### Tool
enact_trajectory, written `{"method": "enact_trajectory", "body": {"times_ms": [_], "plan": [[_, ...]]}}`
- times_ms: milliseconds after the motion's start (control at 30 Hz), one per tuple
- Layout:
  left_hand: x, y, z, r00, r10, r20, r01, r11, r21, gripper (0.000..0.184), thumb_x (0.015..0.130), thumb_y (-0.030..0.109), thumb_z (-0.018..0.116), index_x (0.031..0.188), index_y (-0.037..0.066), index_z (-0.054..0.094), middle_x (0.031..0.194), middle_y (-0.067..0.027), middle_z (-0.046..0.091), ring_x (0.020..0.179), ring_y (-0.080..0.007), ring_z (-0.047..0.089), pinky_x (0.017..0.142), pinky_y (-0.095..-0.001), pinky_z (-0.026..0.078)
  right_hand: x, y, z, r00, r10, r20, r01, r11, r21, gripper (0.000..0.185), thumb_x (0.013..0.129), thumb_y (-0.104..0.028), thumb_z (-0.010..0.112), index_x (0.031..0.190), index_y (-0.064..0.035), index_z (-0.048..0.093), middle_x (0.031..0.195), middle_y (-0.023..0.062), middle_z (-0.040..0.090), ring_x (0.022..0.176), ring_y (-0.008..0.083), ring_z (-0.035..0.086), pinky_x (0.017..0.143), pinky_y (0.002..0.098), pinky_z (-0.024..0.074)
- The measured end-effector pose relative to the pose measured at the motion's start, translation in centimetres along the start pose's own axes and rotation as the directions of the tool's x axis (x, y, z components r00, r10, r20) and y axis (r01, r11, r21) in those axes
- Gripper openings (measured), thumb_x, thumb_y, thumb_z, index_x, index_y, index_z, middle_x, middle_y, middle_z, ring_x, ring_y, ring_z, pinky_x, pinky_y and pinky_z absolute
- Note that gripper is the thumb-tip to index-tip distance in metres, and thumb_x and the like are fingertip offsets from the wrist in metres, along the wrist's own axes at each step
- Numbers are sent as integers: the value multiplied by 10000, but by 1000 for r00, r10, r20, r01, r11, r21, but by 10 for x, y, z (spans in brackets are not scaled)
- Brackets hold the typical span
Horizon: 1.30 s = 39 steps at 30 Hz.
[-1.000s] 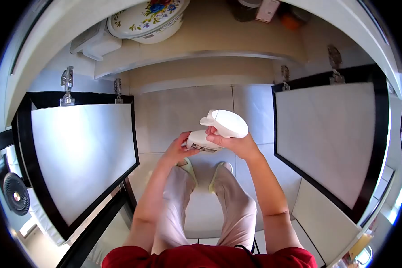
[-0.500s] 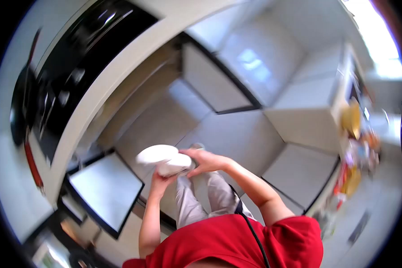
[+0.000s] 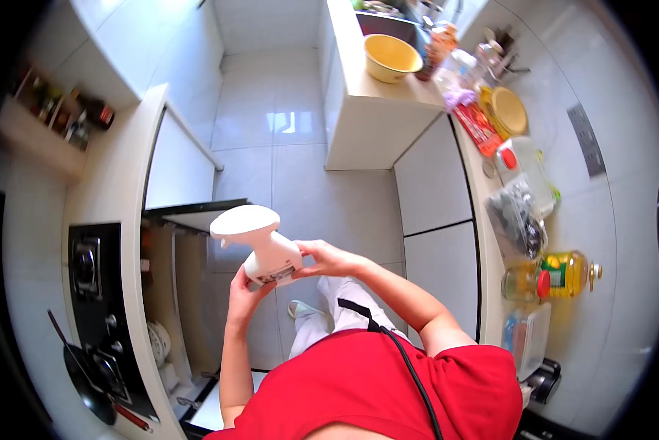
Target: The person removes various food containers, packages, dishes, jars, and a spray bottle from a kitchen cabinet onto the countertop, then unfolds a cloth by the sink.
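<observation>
Between my two hands is a white object (image 3: 272, 258) with a broad oval top, a narrower neck and a rounded body with dark print; its exact kind is unclear. A small white tip juts from under the oval top. My left hand (image 3: 250, 289) cups the body from below on the left side. From the right, my right hand (image 3: 322, 259) grips the body, thumb and fingers pressed around its edge. Just left of the object stands an open lower cabinet (image 3: 192, 293) with white dishes (image 3: 159, 343) inside.
At left are a black gas stove (image 3: 95, 293), a wok (image 3: 87, 385) and an open cabinet door (image 3: 212, 211). The right counter holds a yellow basin (image 3: 392, 59), an oil bottle (image 3: 564, 273), a jar (image 3: 521, 282) and several bags. Tiled floor (image 3: 300, 191) lies ahead.
My view has swung round and sharpened. Both hands still hold the white object, now tilted with its oval top toward the upper left and its printed side showing.
</observation>
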<state>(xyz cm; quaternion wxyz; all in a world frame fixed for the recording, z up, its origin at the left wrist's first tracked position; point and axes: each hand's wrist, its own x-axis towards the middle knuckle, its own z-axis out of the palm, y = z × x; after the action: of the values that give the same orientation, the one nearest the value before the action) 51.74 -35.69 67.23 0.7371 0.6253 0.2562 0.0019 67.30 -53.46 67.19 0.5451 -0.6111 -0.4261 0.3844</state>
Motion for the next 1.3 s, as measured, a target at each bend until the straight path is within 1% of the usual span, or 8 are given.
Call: {"method": "enact_trajectory", "body": {"times_ms": [533,667,733,900,933,1033,1133,1300], "plan": [[287,120,375,717,101,690,-242,964,110,518,753,60,715,1197,-9,458,1077,-107,603,1000,-160,575,853,-286,479,-171,0,-348,737,118,-665,-73,993,96,563,773,-65,691,1268,-43,423,1178,64,531,1076,162,520,935,319,446],[345,125,465,627,25,779,-223,963,149,553,744,67,726,1217,3,449,1118,-89,581,1048,-167,553,869,-299,475,-200,17,-402,502,29,-865,-48,999,6,482,764,-60,680,1196,-22,468,1125,96,571,1041,173,546,895,329,465],[375,119,504,566,60,822,-377,906,194,558,730,95,744,1207,24,464,1126,-74,578,1055,-171,548,888,-314,464,-210,24,-422,285,82,-955,-153,988,39,493,758,-65,683,1198,-11,467,1128,113,569,1045,189,549,908,340,457],[440,102,574,418,51,907,-514,837,189,578,707,71,746,1218,55,477,1124,-50,575,1057,-156,534,906,-322,449,-217,78,-465,46,-25,-999,-184,982,-33,524,750,-55,685,1212,0,446,1105,125,581,1010,205,574,871,321,453],[449,103,583,402,-10,916,-361,917,169,585,705,63,744,1225,52,478,1118,-46,574,1041,-153,538,906,-315,447,-218,81,-474,33,-29,-999,-182,983,-34,524,750,-55,685,1212,0,446,1105,125,581,1010,205,574,871,321,453],[478,114,605,370,27,928,-360,925,117,548,684,98,759,1169,48,511,1057,-69,599,1004,-184,561,865,-342,476,-210,83,-501,-38,-10,-999,-189,982,-3,502,747,-52,688,1184,9,448,1074,134,584,1014,200,573,859,320,457],[509,137,609,370,63,927,-543,825,161,568,681,93,756,1187,44,504,1062,-81,600,1022,-183,559,877,-340,472,-182,75,-533,-51,-5,-999,-182,983,4,498,747,-64,690,1176,10,448,1071,138,583,1025,212,568,867,322,450],[552,139,575,613,190,767,-486,856,176,500,726,64,725,1171,7,507,1071,-84,596,998,-163,571,897,-307,455,-130,104,-602,158,80,-984,-177,983,52,547,740,-73,692,1216,3,434,1123,139,554,1038,217,549,911,335,421]]}}
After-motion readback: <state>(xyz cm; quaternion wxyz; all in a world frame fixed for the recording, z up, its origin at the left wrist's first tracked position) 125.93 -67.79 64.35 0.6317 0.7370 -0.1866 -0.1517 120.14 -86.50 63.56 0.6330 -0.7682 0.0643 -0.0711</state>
